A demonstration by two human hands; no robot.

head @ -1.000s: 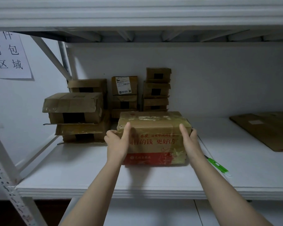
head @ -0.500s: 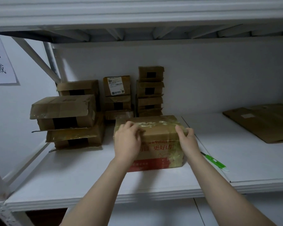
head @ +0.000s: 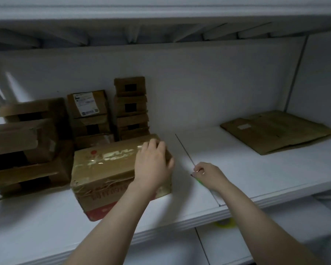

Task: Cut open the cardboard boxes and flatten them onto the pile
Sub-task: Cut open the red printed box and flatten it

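My left hand [head: 153,165] clasps the top right edge of the box [head: 107,169], near the shelf [head: 256,173] front edge. My right hand [head: 210,175] curls over the cutter [head: 199,182], grip unclear. I'd secure it, then slit the tape [head: 111,155] shallowly, blade away from my left hand.

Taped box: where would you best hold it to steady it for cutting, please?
Probably its right end, from above, palm over the top edge, as the left hand does. The box lies flat, stacked boxes crowd its left and back, and this leaves the top tape seam clear.
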